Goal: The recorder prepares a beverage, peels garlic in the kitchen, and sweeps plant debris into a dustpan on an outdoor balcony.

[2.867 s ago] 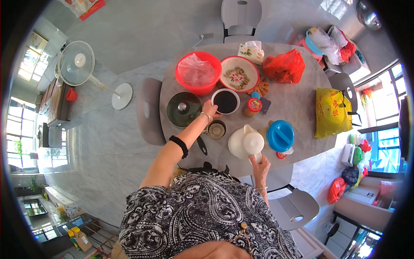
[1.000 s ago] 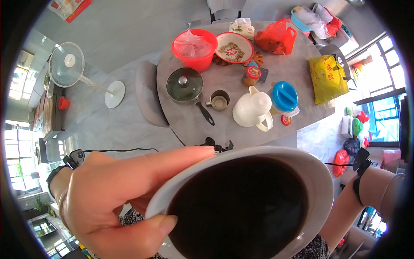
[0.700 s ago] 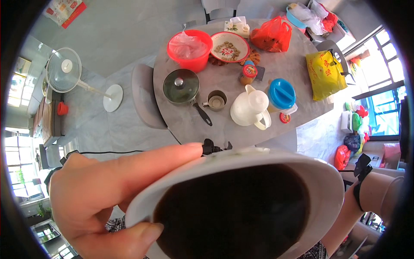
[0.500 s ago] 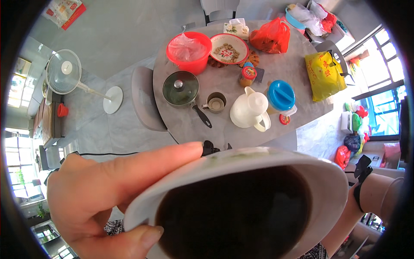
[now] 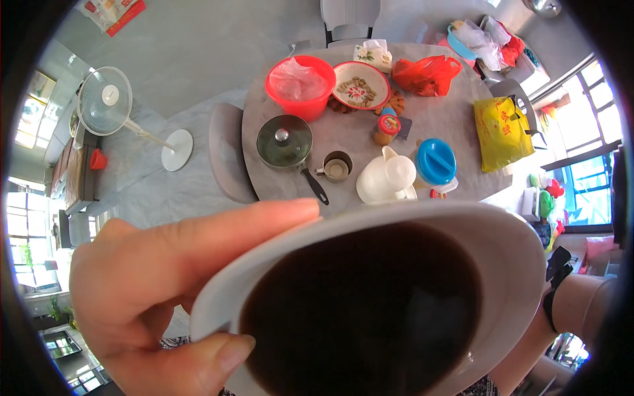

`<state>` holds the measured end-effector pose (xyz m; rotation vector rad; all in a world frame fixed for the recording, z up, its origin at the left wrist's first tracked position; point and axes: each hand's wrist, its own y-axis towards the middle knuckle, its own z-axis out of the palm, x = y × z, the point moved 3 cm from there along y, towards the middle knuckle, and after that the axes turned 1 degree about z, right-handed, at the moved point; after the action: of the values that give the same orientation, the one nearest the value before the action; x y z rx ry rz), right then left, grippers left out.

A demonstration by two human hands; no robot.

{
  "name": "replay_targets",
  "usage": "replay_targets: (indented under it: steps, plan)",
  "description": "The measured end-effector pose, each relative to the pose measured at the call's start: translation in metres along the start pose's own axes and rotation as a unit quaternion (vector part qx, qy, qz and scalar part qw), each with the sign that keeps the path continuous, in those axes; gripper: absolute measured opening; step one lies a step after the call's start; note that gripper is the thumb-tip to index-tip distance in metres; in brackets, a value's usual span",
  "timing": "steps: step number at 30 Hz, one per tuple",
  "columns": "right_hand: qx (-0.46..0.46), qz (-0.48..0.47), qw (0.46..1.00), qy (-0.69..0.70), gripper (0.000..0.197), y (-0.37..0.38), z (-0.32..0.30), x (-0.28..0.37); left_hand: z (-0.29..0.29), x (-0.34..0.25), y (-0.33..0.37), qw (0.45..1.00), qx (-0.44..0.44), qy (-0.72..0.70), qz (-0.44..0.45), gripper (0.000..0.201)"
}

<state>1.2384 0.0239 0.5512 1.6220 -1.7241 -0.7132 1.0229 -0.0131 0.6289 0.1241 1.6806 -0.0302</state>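
Note:
Close up and filling the lower middle, a white bowl (image 5: 508, 264) of dark brown liquid (image 5: 356, 310) is tilted toward me. My left hand (image 5: 145, 284) pinches its left rim, the thumb on the inner side and the fingers along the outside. My right forearm (image 5: 581, 303) enters at the right edge with a black strap round the wrist. The right hand's fingers are hidden behind the bowl. Beyond the bowl stand a white jug (image 5: 386, 177), partly covered by the rim, and a small metal cup (image 5: 337, 166).
On the grey round table (image 5: 317, 132) are a lidded pan (image 5: 284, 142), a red bucket (image 5: 300, 86), an enamel dish (image 5: 360, 86), a blue-lidded container (image 5: 436, 162), a red-lidded jar (image 5: 386, 129), a red bag (image 5: 426, 74) and a yellow bag (image 5: 502, 132). A white fan (image 5: 109, 96) stands left.
The bowl's rim has come higher in the view and now covers the jug's lower part. The table and its things sit slightly lower and further right in the picture. The left hand keeps its grip.

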Motion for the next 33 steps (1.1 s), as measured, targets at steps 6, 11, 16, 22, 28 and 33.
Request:
replay_targets:
  steps: [6,11,16,22,28,33]
  plan:
    - [-0.002,0.004,1.0,0.003,0.095,-0.0029,-0.0003,-0.0028,0.002,-0.005,0.001,1.0,-0.013,0.008,-0.019,0.058]
    - [-0.002,0.003,1.0,0.007,0.094,-0.0026,0.0019,-0.0032,0.003,-0.0065,0.0047,1.0,-0.001,-0.004,0.007,0.059]
    - [-0.002,0.003,1.0,0.008,0.094,-0.0013,0.0036,-0.004,0.0035,-0.007,0.0064,0.999,0.003,-0.025,0.023,0.06]
    - [-0.002,-0.001,1.0,0.004,0.093,0.0029,0.0041,-0.0036,0.0043,-0.0067,0.0068,0.997,0.005,-0.05,0.056,0.061]
    - [-0.002,-0.005,1.0,0.004,0.092,0.0047,0.0045,-0.0039,0.0024,-0.0021,0.0024,0.991,0.013,-0.04,0.126,0.061]
    - [-0.004,-0.007,1.0,0.005,0.091,0.0043,0.0031,-0.0029,0.0016,0.002,0.0022,0.983,0.032,-0.034,0.18,0.062]
